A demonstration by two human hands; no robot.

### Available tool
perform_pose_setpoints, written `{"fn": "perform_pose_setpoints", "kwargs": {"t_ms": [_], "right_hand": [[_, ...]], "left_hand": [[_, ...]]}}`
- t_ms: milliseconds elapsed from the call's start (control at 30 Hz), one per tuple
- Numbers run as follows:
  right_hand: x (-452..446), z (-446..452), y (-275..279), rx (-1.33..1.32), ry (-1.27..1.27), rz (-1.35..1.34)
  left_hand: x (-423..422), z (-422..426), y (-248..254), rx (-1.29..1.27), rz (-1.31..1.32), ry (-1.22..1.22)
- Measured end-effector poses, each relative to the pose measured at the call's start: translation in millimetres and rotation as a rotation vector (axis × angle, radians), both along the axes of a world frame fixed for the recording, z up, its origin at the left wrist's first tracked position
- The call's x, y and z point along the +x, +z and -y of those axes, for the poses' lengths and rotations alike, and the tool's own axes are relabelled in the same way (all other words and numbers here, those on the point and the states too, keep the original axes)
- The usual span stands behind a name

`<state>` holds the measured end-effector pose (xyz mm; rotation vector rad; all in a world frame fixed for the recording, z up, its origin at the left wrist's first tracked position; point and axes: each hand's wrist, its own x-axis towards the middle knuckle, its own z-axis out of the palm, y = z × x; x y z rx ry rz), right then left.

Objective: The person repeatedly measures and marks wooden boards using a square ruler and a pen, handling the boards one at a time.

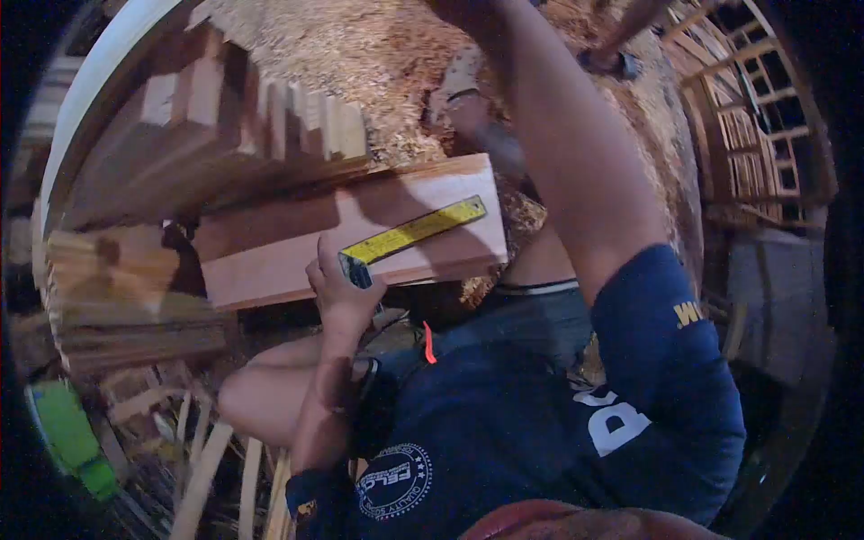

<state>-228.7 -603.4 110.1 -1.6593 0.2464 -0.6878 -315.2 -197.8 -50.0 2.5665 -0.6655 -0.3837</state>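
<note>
My left hand (pixel 340 286) grips the dark metal stock of a yellow square (pixel 414 231), with the fingers wrapped round its near end. The yellow blade lies slantwise over the pale, reddish face of a wooden board (pixel 270 272), pointing up and right towards the board's right end. The board lies in front of my body. My right arm stretches up past the board's right end and leaves the view at the top edge, so my right hand is out of sight.
Stacked timber (pixel 180 103) stands at the upper left, more boards (pixel 135 288) below it. Wood shavings (pixel 360 45) cover the ground. Another person's arm (pixel 630 31) shows at the upper right. Loose sticks (pixel 202 477) and a green object (pixel 70 432) are at the lower left.
</note>
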Motion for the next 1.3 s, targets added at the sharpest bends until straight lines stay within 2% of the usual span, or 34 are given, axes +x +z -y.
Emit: {"fn": "perform_pose_setpoints", "kwargs": {"t_ms": [33,67,100,200,233,267,300,333,400,433,467,533,567,600,633,667,700,800,933,1000,1133,1300], "right_hand": [[-5,23,-39,-0.663,-0.123,-0.19],[-20,33,-76,-1.022,-0.148,-0.266],[-41,35,-108,-1.085,-0.08,-0.272],[-125,15,-209,-0.834,0.196,-0.279],[-151,12,-231,-0.707,0.164,-0.536],[-170,-6,-233,-0.196,0.181,-0.675],[-190,-23,-237,0.305,0.06,-0.757],[-199,-34,-240,0.34,-0.013,-0.834],[-202,-47,-231,0.267,0.064,-0.708],[-210,-50,-225,0.234,0.083,-0.653],[-208,-41,-238,0.103,0.078,-0.721],[-202,-38,-227,-0.036,0.078,-0.838],[-202,-44,-221,0.007,0.05,-0.782],[-206,-44,-235,0.159,0.011,-0.659],[-204,-36,-251,0.194,0.043,-0.659],[-203,-36,-256,0.166,0.063,-0.519],[-198,-41,-249,0.163,0.032,-0.566],[-197,-44,-240,0.165,0.004,-0.571],[-201,-48,-235,0.166,-0.019,-0.656],[-198,-43,-246,0.168,-0.007,-0.605],[-196,-32,-271,0.076,-0.048,-0.404],[-199,-39,-234,0.135,-0.062,-0.341]], "left_hand": [[3,-2,2,-0.052,-0.095,0.056],[8,-4,4,-0.107,-0.187,0.121],[14,-8,2,-0.18,-0.296,0.185],[28,-26,-11,-0.432,-0.629,0.371],[26,-28,-5,-0.51,-0.573,0.386],[22,-23,6,-0.587,-0.511,0.388],[16,-17,18,-0.659,-0.459,0.38],[9,-9,25,-0.67,-0.301,0.312],[-10,7,37,-0.687,-0.007,0.14],[-18,17,47,-0.696,-0.066,0.01],[-23,24,41,-0.655,0.002,-0.121],[-36,42,26,-0.588,0.139,-0.399],[-50,45,20,-0.466,0.1,-0.463],[-57,50,12,-0.401,0.077,-0.55],[-63,55,5,-0.334,0.058,-0.634],[-66,59,-1,-0.263,0.04,-0.713],[-64,59,1,-0.177,-0.017,-0.714],[-63,69,-27,-0.088,0.043,-0.806],[-48,75,-34,-0.169,0.016,-0.845],[-32,82,-29,-0.196,-0.045,-0.924],[-27,85,-36,-0.23,0.016,-0.993],[-23,87,-45,-0.234,0.001,-1.065]]}}
